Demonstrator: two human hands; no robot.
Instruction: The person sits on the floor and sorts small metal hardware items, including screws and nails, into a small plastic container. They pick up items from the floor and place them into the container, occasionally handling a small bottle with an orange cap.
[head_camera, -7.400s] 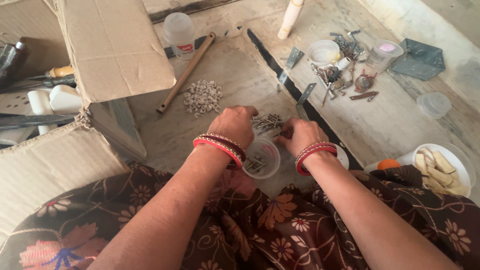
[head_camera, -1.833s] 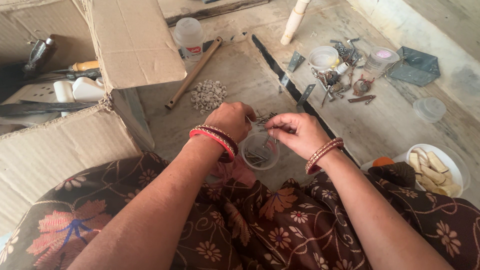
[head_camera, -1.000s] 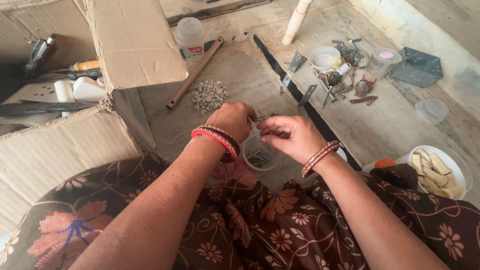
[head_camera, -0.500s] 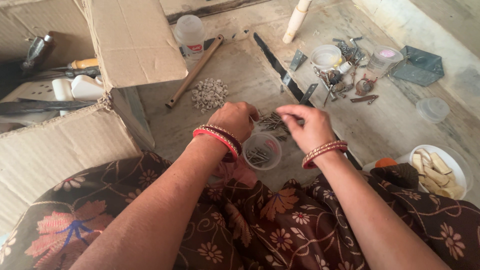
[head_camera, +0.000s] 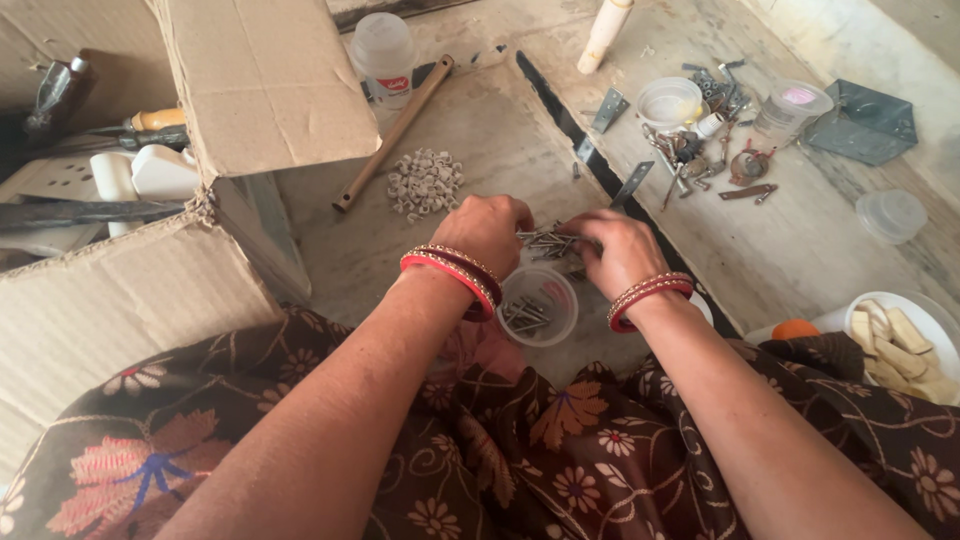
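Note:
My left hand (head_camera: 490, 230) and my right hand (head_camera: 618, 250) meet over a small heap of grey nails (head_camera: 548, 243) on the floor. The fingers of both hands are pinched into the heap and touch the nails. Just below my hands stands a small clear plastic cup (head_camera: 540, 305) with several nails lying in it. Red bangles ring both wrists. My lap, in dark floral cloth, fills the bottom of the view.
A pile of white cable clips (head_camera: 424, 181) and a wooden stick (head_camera: 392, 135) lie beyond my hands. An open cardboard box (head_camera: 262, 85) with tools stands at left. Clear tubs, metal brackets and screws (head_camera: 700, 130) lie at upper right; a white bowl of food (head_camera: 900, 335) sits at right.
My right hand has moved back from the right onto the nail heap, closing in on the left hand. The cup has stayed in place.

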